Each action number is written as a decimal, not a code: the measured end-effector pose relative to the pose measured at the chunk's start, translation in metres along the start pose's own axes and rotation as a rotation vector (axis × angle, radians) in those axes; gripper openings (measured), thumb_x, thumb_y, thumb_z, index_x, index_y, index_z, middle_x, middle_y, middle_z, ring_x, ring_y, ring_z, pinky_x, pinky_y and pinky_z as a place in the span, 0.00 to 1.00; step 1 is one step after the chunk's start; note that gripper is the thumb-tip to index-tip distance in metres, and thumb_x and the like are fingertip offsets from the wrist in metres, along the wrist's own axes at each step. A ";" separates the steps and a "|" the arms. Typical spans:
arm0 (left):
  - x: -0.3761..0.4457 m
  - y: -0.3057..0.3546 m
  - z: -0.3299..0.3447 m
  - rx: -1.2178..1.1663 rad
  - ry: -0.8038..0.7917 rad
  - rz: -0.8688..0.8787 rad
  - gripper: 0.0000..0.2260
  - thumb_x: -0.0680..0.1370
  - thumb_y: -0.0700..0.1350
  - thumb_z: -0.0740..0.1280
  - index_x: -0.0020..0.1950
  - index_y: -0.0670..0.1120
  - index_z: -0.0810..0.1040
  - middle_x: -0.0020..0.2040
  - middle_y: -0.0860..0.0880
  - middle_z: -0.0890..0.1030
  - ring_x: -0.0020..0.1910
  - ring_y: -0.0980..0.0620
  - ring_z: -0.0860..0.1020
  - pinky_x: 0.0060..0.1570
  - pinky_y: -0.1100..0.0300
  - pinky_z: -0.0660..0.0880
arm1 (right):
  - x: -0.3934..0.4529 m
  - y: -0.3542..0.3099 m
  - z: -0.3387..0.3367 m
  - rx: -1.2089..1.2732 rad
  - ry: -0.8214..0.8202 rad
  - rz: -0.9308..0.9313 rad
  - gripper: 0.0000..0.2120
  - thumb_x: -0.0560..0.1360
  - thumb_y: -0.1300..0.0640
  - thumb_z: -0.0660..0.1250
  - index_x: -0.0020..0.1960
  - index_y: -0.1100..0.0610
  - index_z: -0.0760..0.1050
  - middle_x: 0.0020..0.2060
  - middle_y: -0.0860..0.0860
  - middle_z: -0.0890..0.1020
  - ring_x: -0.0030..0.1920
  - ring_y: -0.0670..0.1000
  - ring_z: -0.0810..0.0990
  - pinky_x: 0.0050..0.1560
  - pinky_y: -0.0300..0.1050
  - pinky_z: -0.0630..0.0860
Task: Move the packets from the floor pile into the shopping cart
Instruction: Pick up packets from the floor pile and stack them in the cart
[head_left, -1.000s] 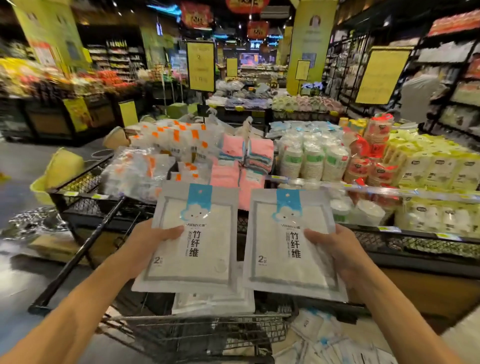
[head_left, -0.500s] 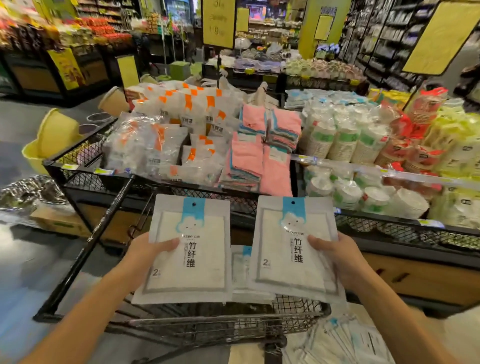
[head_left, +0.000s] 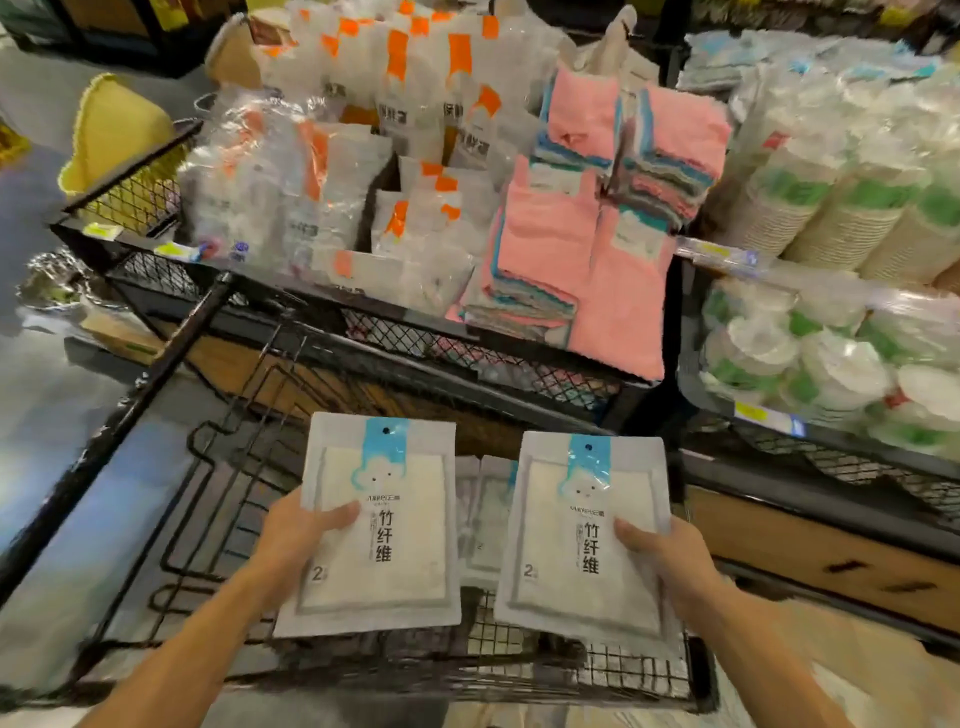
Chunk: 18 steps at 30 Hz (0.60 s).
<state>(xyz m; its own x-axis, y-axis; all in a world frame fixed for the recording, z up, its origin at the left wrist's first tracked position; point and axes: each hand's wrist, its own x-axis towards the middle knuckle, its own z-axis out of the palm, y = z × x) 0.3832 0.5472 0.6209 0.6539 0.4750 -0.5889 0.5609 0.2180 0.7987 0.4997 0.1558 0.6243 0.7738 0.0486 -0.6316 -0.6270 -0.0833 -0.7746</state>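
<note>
My left hand (head_left: 296, 545) grips a white packet (head_left: 384, 519) with a blue cloud label by its left edge, thumb on the front. My right hand (head_left: 670, 561) grips a matching packet (head_left: 566, 535) by its right edge. Both packets hang flat over the black wire shopping cart (head_left: 519, 670). Another packet (head_left: 483, 514) of the same kind lies in the cart basket, seen between the two held ones. The floor pile is out of view.
A black mesh display bin (head_left: 467, 358) stands right behind the cart, full of orange-labelled bags (head_left: 395, 104) and pink cloths (head_left: 597, 234). Stacked paper cups and bowls (head_left: 831, 208) fill the right shelf. A yellow basin (head_left: 114, 130) sits at far left.
The view has tilted down and closer to the cart. Both hands have lowered the two packets toward the cart basket, still holding them side by side.
</note>
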 end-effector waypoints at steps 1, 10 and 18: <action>0.012 -0.009 0.005 0.011 0.019 -0.010 0.14 0.72 0.36 0.77 0.56 0.43 0.82 0.48 0.43 0.87 0.46 0.40 0.86 0.47 0.43 0.83 | 0.013 0.007 0.002 -0.032 -0.017 0.020 0.15 0.77 0.63 0.73 0.61 0.67 0.79 0.50 0.61 0.87 0.50 0.63 0.88 0.56 0.65 0.82; 0.146 -0.097 0.049 0.093 -0.033 -0.140 0.14 0.73 0.29 0.70 0.55 0.43 0.82 0.49 0.42 0.87 0.44 0.41 0.86 0.46 0.45 0.82 | 0.129 0.081 0.033 -0.123 -0.018 0.150 0.14 0.78 0.60 0.72 0.61 0.65 0.79 0.49 0.61 0.87 0.49 0.63 0.88 0.54 0.67 0.83; 0.235 -0.146 0.083 0.189 -0.003 -0.136 0.13 0.73 0.30 0.72 0.51 0.47 0.83 0.47 0.42 0.86 0.40 0.48 0.84 0.41 0.54 0.82 | 0.219 0.134 0.060 -0.125 0.037 0.229 0.16 0.73 0.58 0.76 0.58 0.63 0.81 0.51 0.59 0.88 0.49 0.59 0.88 0.44 0.53 0.86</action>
<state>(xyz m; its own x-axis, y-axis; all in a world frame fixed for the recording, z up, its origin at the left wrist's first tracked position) 0.4969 0.5562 0.3559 0.5670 0.4495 -0.6902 0.7292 0.1158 0.6745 0.5796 0.2147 0.3807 0.6174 -0.0216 -0.7863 -0.7717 -0.2103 -0.6002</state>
